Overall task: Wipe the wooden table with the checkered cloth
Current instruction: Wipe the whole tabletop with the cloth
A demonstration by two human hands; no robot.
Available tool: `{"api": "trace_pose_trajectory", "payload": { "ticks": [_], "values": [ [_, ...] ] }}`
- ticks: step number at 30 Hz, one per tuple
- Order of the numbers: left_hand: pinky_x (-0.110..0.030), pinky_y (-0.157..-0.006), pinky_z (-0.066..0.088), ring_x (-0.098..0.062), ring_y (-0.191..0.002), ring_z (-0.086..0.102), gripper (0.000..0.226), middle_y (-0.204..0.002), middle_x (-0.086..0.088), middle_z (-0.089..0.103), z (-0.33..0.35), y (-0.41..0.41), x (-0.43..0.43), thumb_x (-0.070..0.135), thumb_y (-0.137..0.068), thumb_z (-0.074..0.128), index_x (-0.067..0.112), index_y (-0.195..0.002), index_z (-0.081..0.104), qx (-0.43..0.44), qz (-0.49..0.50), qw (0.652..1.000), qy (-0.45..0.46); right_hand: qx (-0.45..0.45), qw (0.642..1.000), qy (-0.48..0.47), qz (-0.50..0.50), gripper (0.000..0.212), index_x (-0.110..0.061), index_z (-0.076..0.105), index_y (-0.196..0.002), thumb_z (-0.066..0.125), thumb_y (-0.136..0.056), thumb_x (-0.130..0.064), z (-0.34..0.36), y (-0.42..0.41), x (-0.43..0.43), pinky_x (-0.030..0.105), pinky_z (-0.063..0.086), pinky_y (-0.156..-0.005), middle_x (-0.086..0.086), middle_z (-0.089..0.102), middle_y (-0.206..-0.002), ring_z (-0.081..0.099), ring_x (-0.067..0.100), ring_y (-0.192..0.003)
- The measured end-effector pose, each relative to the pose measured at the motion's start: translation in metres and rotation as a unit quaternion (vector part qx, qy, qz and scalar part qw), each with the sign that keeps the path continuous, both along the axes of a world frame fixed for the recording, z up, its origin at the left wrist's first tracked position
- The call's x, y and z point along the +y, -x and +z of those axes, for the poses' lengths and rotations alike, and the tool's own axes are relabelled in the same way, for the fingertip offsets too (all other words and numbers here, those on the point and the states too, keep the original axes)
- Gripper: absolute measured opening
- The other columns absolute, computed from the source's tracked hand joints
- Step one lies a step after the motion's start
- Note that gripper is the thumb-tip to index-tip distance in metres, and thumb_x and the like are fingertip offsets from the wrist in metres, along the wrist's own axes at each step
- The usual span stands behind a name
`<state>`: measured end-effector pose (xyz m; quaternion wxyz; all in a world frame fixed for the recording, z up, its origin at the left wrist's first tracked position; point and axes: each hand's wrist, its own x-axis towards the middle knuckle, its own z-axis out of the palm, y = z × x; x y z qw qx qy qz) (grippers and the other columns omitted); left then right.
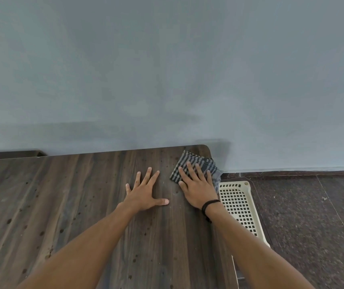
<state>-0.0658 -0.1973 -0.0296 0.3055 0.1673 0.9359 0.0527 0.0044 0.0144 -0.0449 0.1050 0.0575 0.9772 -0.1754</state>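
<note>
A cloth [190,159] lies at the far right corner of the counter [73,205], one edge spilling over the right side. The right hand [197,188] rests flat on it, and the left hand [143,195] lies flat on the counter just to its left. A wall [167,69] stands behind. A basket [238,201] sits below the counter's right edge, on the floor [313,215].

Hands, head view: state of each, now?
Left hand: open, fingers spread flat on the wooden table, holding nothing.
Right hand: open, flat fingers pressing the checkered cloth down.
</note>
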Motion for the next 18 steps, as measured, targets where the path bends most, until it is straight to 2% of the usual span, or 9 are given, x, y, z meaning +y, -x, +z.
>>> {"api": "trace_pose_trajectory", "payload": {
  "ticks": [3, 6, 9, 11, 14, 18],
  "values": [
    [-0.068, -0.112, -0.004, -0.026, -0.146, -0.026, 0.129, -0.157, 0.016, -0.030, -0.001, 0.003, -0.001, 0.090, -0.057, 0.060, 0.047, -0.149, -0.019, -0.002, 0.010, 1.000, -0.013, 0.041, 0.997, 0.054, -0.046, 0.059, -0.031, 0.013, -0.163, 0.030, -0.109, -0.046, 0.009, 0.012, 0.014, 0.040, -0.005, -0.123, -0.002, -0.003, -0.171, -0.004, 0.021, -0.157],
    [-0.072, -0.107, -0.009, -0.024, -0.141, -0.035, 0.134, -0.146, 0.022, -0.042, 0.000, 0.007, -0.004, 0.098, -0.045, 0.053, 0.053, -0.143, -0.026, -0.020, 0.020, 1.000, 0.000, 0.025, 0.998, 0.011, -0.049, 0.060, -0.033, 0.004, -0.164, 0.022, -0.109, -0.050, 0.005, 0.015, 0.006, 0.045, -0.012, -0.123, -0.002, -0.011, -0.171, -0.015, 0.021, -0.156],
    [-0.075, -0.106, -0.009, -0.026, -0.139, -0.039, 0.135, -0.135, 0.024, -0.052, 0.001, 0.010, -0.006, 0.104, -0.032, 0.045, 0.061, -0.129, -0.039, -0.034, 0.011, 0.999, 0.019, 0.023, 0.998, -0.024, -0.051, 0.058, -0.038, -0.002, -0.162, 0.014, -0.108, -0.052, -0.005, 0.007, -0.007, 0.049, -0.021, -0.118, -0.006, -0.016, -0.169, -0.023, 0.020, -0.154],
    [-0.076, -0.106, -0.008, -0.027, -0.137, -0.042, 0.136, -0.133, 0.023, -0.055, 0.006, 0.015, -0.006, 0.100, -0.037, 0.054, 0.061, -0.127, -0.041, -0.055, -0.008, 0.998, 0.036, 0.022, 0.998, -0.026, -0.057, 0.058, -0.041, -0.002, -0.162, 0.014, -0.107, -0.054, -0.008, 0.005, -0.005, 0.049, -0.024, -0.116, -0.009, -0.016, -0.169, -0.022, 0.019, -0.154],
    [-0.077, -0.106, -0.002, -0.030, -0.137, -0.041, 0.142, -0.135, 0.021, -0.055, 0.015, 0.024, -0.005, 0.086, -0.047, 0.070, 0.055, -0.135, -0.037, -0.091, -0.042, 0.993, 0.066, 0.010, 0.997, -0.015, -0.080, 0.058, -0.045, 0.000, -0.161, 0.016, -0.106, -0.057, -0.009, 0.012, -0.004, 0.049, -0.024, -0.116, -0.011, -0.016, -0.169, -0.021, 0.018, -0.154],
    [-0.077, -0.107, 0.002, -0.031, -0.138, -0.041, 0.144, -0.141, 0.018, -0.053, 0.025, 0.027, -0.007, 0.076, -0.053, 0.078, 0.052, -0.138, -0.036, -0.102, -0.066, 0.989, 0.088, -0.007, 0.992, -0.004, -0.127, 0.059, -0.043, -0.003, -0.161, 0.017, -0.107, -0.055, -0.006, 0.026, -0.016, 0.052, -0.022, -0.117, -0.009, -0.019, -0.169, -0.023, 0.020, -0.154]
  ]
}}
